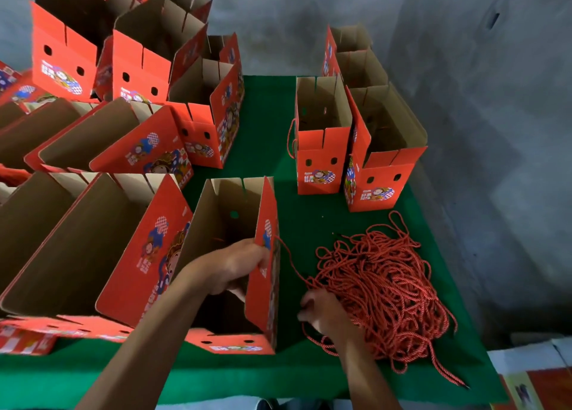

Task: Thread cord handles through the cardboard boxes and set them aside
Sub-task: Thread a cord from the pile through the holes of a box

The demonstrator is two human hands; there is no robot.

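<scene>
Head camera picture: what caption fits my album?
Left hand holds an open red box; right hand picks cord.

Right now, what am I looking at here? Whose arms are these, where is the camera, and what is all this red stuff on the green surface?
No machine here: these are a person's two bare arms, seen from one camera worn on the head, looking forward and down. The left hand grips the top edge of an open red cardboard box standing on a green table. The right hand reaches into a tangled pile of red cords and seems to be gripping some of them; one cord runs from the pile up to the box's side. More open boxes crowd the left side. Two others stand apart at the back right; one has a cord loop hanging at its side.
</scene>
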